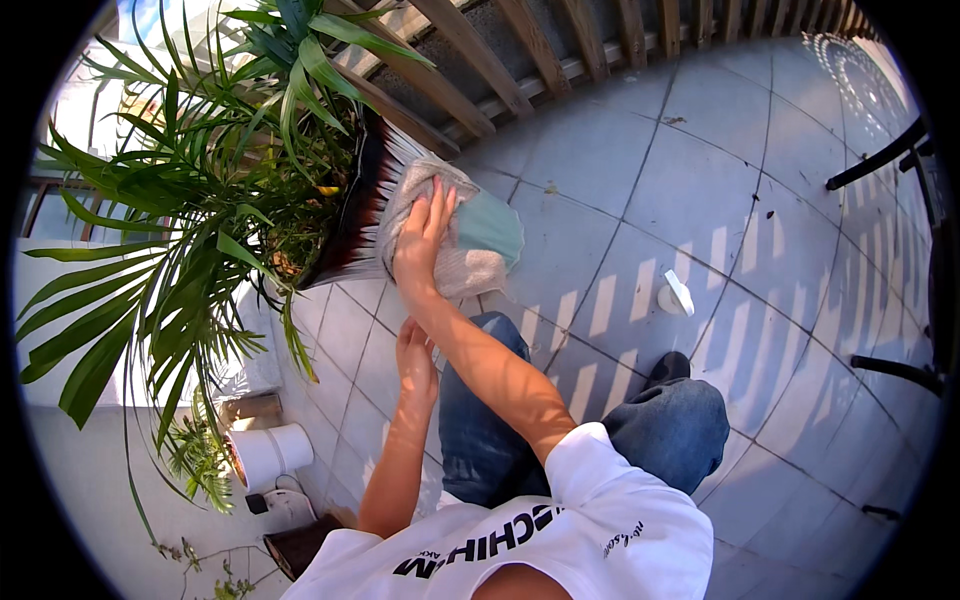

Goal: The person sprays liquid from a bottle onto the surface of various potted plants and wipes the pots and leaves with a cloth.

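Note:
A tall planter (490,222) has a dark brown rim that streaks down into pale green, and it holds a bushy plant (170,190) with long leaves. My right hand (425,235) presses a beige cloth (470,275) against the planter's side, its fingers laid over the fabric and holding it there. The cloth bunches on both sides of that hand. Below my right wrist, my left hand (416,362) is raised close to the planter's near side. Its fingers are loosely bent and apart, partly behind my right forearm, and nothing shows in them.
A wooden slatted railing (540,50) runs behind the planter. On the tiled floor (620,150) right of me lies a small white object (676,294). Dark metal furniture legs (895,372) stand at the far right. A white pot (270,452) is at lower left.

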